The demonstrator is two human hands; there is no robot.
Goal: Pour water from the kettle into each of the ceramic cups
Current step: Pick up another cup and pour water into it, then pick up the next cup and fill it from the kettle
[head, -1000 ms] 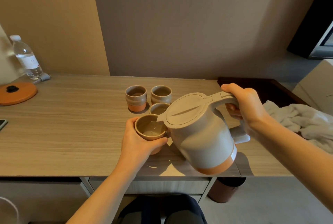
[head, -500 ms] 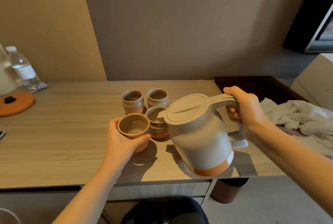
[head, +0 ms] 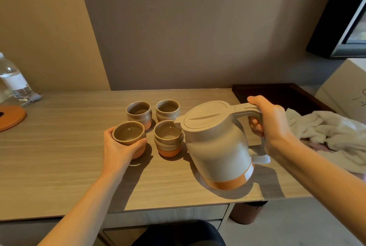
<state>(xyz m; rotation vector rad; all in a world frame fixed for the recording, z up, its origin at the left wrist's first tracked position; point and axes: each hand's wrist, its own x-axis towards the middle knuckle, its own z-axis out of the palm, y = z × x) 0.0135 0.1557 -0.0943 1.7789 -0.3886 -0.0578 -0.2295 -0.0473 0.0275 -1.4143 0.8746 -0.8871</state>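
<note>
Several grey-and-orange ceramic cups stand in a square cluster on the wooden desk (head: 59, 146). My left hand (head: 116, 146) grips the near-left cup (head: 128, 133), which rests on or just above the desk. The near-right cup (head: 168, 138) sits beside it, with the far-left cup (head: 139, 112) and far-right cup (head: 168, 109) behind. My right hand (head: 271, 121) is closed on the handle of the grey kettle (head: 215, 146) with an orange base. The kettle is nearly upright, lid closed, its spout just over the near-right cup's rim.
An orange kettle base (head: 10, 118) and a water bottle (head: 13, 81) sit at the desk's far left. A dark tray (head: 277, 91) and a crumpled white towel (head: 326, 132) lie to the right. A brown bin (head: 247, 213) stands under the desk.
My left hand carried the cup from under the spout leftward and down beside the other cups. The kettle tipped back from pouring to nearly upright.
</note>
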